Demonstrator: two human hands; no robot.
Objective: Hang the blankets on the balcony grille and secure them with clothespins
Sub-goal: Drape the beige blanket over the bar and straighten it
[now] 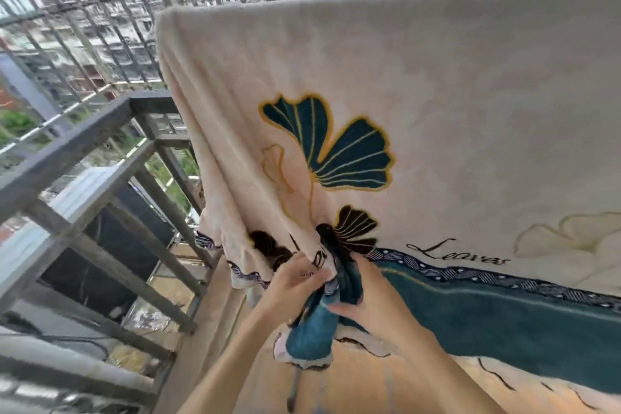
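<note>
While one blanket point(453, 84) drapes grille point(77, 139) | left hand point(295, 281) + right hand point(364, 301): both gripping hem

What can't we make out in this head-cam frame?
- Head view: the bar carrying the blanket is hidden under its fold.
- The blanket's right end and lower hem are cut off by the frame edges.
- No clothespin shows. The bunched cloth gripped by the left hand and right hand could hide one.
- The grille at left is blurred, so its joints are unclear.
</note>
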